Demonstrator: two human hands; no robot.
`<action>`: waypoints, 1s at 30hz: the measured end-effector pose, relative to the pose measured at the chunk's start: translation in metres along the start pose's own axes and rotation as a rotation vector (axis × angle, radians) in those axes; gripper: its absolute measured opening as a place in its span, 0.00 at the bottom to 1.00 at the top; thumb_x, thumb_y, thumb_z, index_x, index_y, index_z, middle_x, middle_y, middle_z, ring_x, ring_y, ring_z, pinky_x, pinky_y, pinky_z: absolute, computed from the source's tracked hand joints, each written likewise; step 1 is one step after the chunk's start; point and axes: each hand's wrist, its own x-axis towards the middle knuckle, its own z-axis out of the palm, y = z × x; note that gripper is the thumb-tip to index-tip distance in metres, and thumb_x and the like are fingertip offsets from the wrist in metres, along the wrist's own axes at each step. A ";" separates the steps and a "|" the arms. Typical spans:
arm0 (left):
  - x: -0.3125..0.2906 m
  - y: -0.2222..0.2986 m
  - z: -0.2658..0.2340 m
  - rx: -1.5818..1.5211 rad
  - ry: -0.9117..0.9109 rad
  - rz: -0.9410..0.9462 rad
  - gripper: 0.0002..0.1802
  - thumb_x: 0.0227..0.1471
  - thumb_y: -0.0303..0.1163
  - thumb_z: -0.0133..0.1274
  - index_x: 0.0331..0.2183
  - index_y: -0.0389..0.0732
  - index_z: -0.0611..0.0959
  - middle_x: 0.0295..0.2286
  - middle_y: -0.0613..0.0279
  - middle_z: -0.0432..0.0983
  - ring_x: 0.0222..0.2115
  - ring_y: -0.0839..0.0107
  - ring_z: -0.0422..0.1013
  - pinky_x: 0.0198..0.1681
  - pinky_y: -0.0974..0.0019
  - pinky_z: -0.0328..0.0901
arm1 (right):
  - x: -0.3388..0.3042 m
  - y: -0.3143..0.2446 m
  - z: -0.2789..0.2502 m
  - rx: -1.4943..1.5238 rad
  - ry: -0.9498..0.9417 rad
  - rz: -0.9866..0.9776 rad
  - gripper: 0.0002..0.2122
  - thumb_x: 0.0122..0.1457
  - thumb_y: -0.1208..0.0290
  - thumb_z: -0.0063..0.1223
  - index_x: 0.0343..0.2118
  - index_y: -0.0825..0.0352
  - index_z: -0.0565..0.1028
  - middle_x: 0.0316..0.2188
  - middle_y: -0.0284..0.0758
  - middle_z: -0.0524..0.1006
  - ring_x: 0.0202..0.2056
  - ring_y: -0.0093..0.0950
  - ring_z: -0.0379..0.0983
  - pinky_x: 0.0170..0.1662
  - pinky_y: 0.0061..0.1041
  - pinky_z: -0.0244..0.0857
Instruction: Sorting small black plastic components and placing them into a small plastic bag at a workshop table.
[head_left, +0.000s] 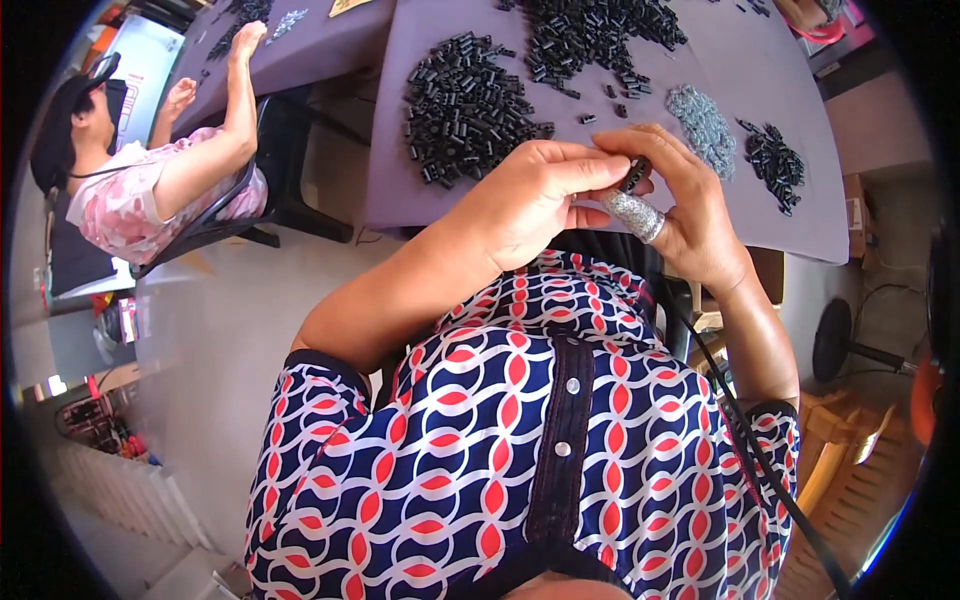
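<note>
Piece (636, 174), black, lay pinched in our left hand (555, 185), long axis slanting away rightward; right hand (703, 208) curled close, its grip we couldn't tell.

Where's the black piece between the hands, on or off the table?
Off: the left hand and right hand hold the black piece, apart from the piles on the table.

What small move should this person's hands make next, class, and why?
Perhaps steady the small black piece with the right hand and turn it slightly with the left hand, because both hands meet around it.
</note>
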 end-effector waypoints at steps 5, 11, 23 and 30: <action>-0.006 -0.003 0.005 -0.017 -0.013 0.053 0.12 0.60 0.30 0.52 0.41 0.34 0.82 0.39 0.55 0.79 0.41 0.67 0.76 0.47 0.63 0.69 | 0.000 -0.005 0.003 -0.012 0.017 -0.049 0.24 0.49 0.67 0.65 0.49 0.70 0.73 0.42 0.41 0.75 0.41 0.39 0.75 0.44 0.30 0.69; -0.008 -0.005 0.010 0.018 0.013 0.072 0.12 0.60 0.30 0.52 0.42 0.33 0.82 0.39 0.55 0.79 0.42 0.68 0.75 0.48 0.64 0.69 | -0.003 -0.005 0.006 0.012 0.058 -0.011 0.25 0.50 0.59 0.65 0.46 0.72 0.74 0.41 0.42 0.76 0.44 0.39 0.75 0.49 0.33 0.68; 0.001 -0.011 0.006 -0.021 0.000 -0.011 0.11 0.60 0.32 0.52 0.39 0.36 0.84 0.38 0.57 0.79 0.43 0.69 0.74 0.50 0.63 0.65 | -0.007 0.008 0.006 -0.006 0.061 -0.076 0.22 0.47 0.68 0.64 0.45 0.69 0.74 0.40 0.43 0.76 0.42 0.45 0.74 0.45 0.36 0.69; 0.013 -0.037 -0.005 -0.188 0.090 -0.112 0.11 0.58 0.28 0.54 0.40 0.32 0.82 0.38 0.57 0.79 0.41 0.68 0.74 0.50 0.64 0.67 | -0.019 0.026 0.013 -0.121 -0.015 -0.087 0.19 0.49 0.69 0.61 0.44 0.72 0.73 0.37 0.44 0.76 0.38 0.46 0.74 0.41 0.37 0.70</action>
